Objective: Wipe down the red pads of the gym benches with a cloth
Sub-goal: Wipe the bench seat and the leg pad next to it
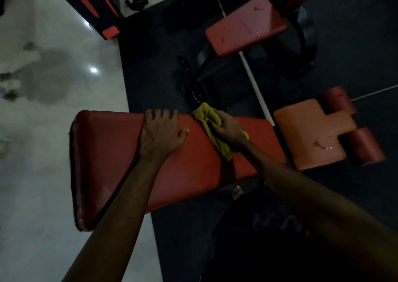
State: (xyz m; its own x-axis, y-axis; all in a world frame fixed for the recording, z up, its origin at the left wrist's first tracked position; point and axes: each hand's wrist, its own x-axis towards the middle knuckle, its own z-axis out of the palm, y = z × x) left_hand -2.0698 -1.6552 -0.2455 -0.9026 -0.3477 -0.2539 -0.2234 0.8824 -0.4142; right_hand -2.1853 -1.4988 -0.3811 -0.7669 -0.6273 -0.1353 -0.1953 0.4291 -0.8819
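Here the wiping is under way on the nearest red pad [120, 152], the long one lying across the middle of the view. The right hand [226, 129] presses flat on a yellow-green cloth [217, 140], fingers closed down over its bunched folds, at the far edge of the pad, right of its middle. The left hand [161, 133] lies just left of it, spread open, palm down, fingertips curled over the far edge, apparently steadying the pad.

The pad's left half and right end look not yet covered by the cloth, so the next move probably calls for dragging the cloth along the length with steady downward pressure.

Two more pads wait: one to the right [310, 131], bearing a visible stain, and one at the far right [245, 25].
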